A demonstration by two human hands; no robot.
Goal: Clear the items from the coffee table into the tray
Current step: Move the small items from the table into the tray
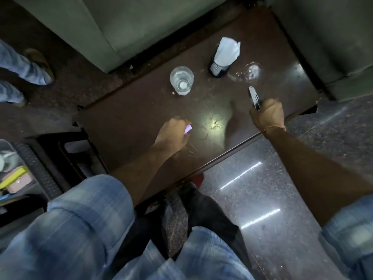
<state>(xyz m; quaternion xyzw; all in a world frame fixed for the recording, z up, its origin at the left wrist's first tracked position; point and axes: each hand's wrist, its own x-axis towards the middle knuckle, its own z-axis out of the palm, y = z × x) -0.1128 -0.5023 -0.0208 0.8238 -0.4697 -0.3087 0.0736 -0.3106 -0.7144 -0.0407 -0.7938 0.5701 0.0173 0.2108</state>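
Far on our left, low beside the table, we see the tray (pixel 19 178); it sits off the table's left end and already has some bright things in it, though that corner is blurry and we cannot name them. Our left hand (pixel 173 133) is over the near part of the coffee table (pixel 125 118); its fingers are curled and pinch a small purple thing (pixel 188 129), maybe an eraser or a bit of paper, we cannot tell which. Past that hand, toward the far edge, stands a glass of water (pixel 181 80); next to it on the right is a black mesh cup (pixel 219 68) with white tissue (pixel 228 50) poking out. Our right hand (pixel 267 113) is near the table's right end; it is closed tight around a shiny metal tool (pixel 254 98), whose long side points up and away from us toward the mesh cup.

The tray lies to the left of both hands; the left hand is much nearer to it, so we think the purple thing should go first; the right hand must cross the whole table.
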